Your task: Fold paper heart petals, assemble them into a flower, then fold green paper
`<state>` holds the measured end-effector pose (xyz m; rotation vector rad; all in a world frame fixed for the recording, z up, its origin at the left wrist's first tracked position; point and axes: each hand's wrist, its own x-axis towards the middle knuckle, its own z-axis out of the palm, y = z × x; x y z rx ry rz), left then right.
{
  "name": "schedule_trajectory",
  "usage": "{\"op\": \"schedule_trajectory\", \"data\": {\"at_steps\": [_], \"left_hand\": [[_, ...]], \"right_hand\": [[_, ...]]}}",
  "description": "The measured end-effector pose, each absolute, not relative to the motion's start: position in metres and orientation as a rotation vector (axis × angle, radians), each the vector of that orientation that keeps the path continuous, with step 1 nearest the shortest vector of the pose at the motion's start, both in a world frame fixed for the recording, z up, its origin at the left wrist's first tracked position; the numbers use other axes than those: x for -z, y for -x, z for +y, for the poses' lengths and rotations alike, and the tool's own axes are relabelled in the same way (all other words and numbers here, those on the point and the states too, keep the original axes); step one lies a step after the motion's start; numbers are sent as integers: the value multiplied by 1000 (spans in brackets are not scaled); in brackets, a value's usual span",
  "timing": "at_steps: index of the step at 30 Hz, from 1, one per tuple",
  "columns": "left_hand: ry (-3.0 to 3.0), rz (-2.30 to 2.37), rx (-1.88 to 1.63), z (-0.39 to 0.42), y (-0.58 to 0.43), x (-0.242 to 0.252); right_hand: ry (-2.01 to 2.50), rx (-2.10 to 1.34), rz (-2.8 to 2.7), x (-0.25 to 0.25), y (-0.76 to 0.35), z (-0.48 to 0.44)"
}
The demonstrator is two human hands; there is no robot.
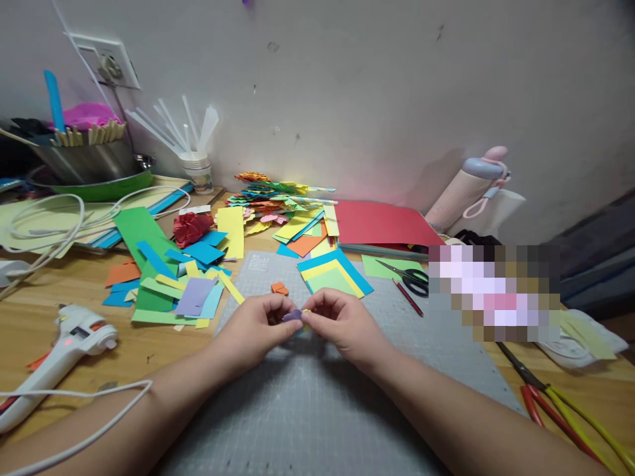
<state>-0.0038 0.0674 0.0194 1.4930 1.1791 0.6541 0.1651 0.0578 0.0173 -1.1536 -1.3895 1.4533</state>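
Observation:
Over the grey cutting mat [307, 403] my two hands meet at the fingertips. Both my left hand [262, 322] and my right hand [337, 322] pinch a small purple paper piece [296, 315] with a bit of yellow at its right side. Its exact shape is mostly hidden by my fingers. Just beyond my left fingers lies a small orange paper piece [280, 289]. Behind my right hand is a stack of blue, yellow and green paper squares [335, 272].
Coloured paper scraps [193, 295] pile up at left, near a white glue gun [74, 337] with its cable. Black scissors [411, 277] and a dark red pencil [407, 297] lie right. Red paper [384, 223], paper flowers [278, 198] and a pink bottle [466, 188] stand along the wall.

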Motion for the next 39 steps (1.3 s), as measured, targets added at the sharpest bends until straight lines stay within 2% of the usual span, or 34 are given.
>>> {"op": "schedule_trajectory", "data": {"at_steps": [4, 9, 12, 14, 19, 28, 36, 39], "left_hand": [[-1588, 1251, -666, 67, 4, -19], [-1206, 1261, -1063, 72, 6, -24], [-1023, 1296, -1306, 77, 10, -27], [-986, 1313, -1388, 79, 12, -28], [-972, 1303, -1460, 82, 15, -25], [-928, 1271, -1430, 87, 18, -13], [-867, 1101, -1218, 74, 9, -16], [-795, 1003, -1153, 70, 5, -15]], "right_hand": [[1241, -1400, -1454, -15, -168, 61], [1465, -1210, -1468, -20, -167, 65], [1549, -1013, -1750, -25, -160, 70], [1527, -844, -1947, -27, -152, 78], [1614, -711, -1961, -22, -127, 106], [1424, -962, -1876, -9, -118, 102], [1343, -1308, -1456, -26, -149, 64], [1194, -1456, -1105, -29, -153, 50]]}}
